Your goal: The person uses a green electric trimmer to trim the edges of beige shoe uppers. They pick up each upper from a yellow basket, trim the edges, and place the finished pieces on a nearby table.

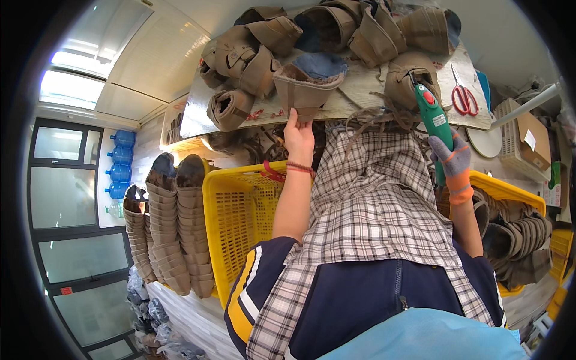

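At the table's near edge, my bare left hand (299, 137) pinches a beige shoe upper (306, 96) by its lower end, thumb in front. Its opening faces up and shows a blue fabric lining. My right hand (455, 161), in a grey and orange glove, is wrapped round green electric scissors (433, 114) with a red button. Their thin dark tip points away from me, in front of another beige shoe upper (414, 78) on the table. A gap separates the tool from the upper in my left hand.
More shoe uppers (327, 27) are heaped across the worktable (360, 99). Red-handled scissors (464, 99) lie at its right end. A yellow crate (240, 222) stands at my left beside tall stacks of uppers (180, 234); another yellow crate (534, 198) with uppers is at my right.
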A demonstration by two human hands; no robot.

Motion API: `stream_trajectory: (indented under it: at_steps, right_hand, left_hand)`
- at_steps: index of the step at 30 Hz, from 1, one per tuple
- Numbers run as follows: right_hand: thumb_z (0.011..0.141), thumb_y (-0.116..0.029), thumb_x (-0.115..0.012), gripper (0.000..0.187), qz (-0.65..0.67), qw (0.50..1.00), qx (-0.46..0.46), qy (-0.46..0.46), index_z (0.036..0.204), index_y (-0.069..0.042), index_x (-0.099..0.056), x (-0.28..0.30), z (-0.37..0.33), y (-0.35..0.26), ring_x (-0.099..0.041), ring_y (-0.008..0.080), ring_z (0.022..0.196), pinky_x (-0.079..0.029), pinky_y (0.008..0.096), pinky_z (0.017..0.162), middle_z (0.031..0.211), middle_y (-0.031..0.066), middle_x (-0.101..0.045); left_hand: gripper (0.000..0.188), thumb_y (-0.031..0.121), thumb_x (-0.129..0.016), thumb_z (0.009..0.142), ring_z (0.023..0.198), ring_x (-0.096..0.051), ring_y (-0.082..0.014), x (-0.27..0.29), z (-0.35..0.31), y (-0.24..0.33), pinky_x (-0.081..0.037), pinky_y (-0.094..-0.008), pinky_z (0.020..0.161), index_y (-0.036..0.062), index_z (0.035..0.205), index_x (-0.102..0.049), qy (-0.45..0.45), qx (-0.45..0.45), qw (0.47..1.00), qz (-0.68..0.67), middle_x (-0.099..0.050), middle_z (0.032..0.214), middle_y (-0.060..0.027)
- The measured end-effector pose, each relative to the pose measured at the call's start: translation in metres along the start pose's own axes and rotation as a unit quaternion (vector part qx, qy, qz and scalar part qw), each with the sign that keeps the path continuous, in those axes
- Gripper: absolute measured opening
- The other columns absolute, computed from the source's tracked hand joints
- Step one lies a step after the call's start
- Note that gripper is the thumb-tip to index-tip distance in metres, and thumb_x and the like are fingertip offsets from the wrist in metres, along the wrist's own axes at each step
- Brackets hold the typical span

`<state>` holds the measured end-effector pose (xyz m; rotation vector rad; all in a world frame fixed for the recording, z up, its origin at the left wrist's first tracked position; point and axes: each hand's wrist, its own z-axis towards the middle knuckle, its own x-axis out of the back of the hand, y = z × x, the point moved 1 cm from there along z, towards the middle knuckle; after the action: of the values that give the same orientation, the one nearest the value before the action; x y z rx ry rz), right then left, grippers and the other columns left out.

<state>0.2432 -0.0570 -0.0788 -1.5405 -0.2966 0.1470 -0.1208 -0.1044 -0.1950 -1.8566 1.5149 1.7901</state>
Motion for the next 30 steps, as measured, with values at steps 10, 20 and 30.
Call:
stream_trajectory:
  at_steps: [10, 20, 30]
  right_hand:
    - [0.068, -0.028, -0.082, 0.06, -0.313, 0.923, 0.22, 0.033, 0.119, -0.004, -0.059, 0.002, -0.001, -0.013, -0.067, 0.0241, 0.073, -0.053, 0.0315, 0.066, 0.087, 0.0141, -0.069]
    - [0.062, -0.037, -0.084, 0.069, -0.405, 0.83, 0.383, 0.023, 0.119, -0.006, -0.06, -0.002, -0.009, -0.02, -0.061, 0.0269, 0.061, -0.049, 0.0347, 0.057, 0.074, 0.0111, -0.064]
    - [0.062, -0.037, -0.083, 0.066, -0.39, 0.839, 0.379, 0.01, 0.116, -0.005, -0.062, -0.002, -0.011, -0.02, -0.06, 0.0246, 0.059, -0.049, 0.0335, 0.057, 0.068, 0.0094, -0.061]
  left_hand:
    - [0.035, 0.014, -0.053, 0.093, 0.118, -0.052, -0.0331, -0.108, -0.021, 0.094, -0.039, -0.0493, 0.103, -0.0023, 0.123, -0.049, -0.104, 0.108, 0.989, 0.001, -0.056, 0.126, -0.0184]
    - [0.034, 0.012, -0.049, 0.095, 0.116, -0.053, -0.0333, -0.104, -0.035, 0.103, -0.043, -0.0482, 0.1, -0.0048, 0.124, -0.047, -0.151, 0.272, 0.949, -0.048, -0.055, 0.126, -0.0198]
    - [0.034, 0.011, -0.049, 0.094, 0.116, -0.053, -0.0334, -0.113, -0.041, 0.074, -0.044, -0.047, 0.1, -0.0065, 0.124, -0.046, -0.137, 0.287, 0.948, -0.008, -0.054, 0.125, -0.0211]
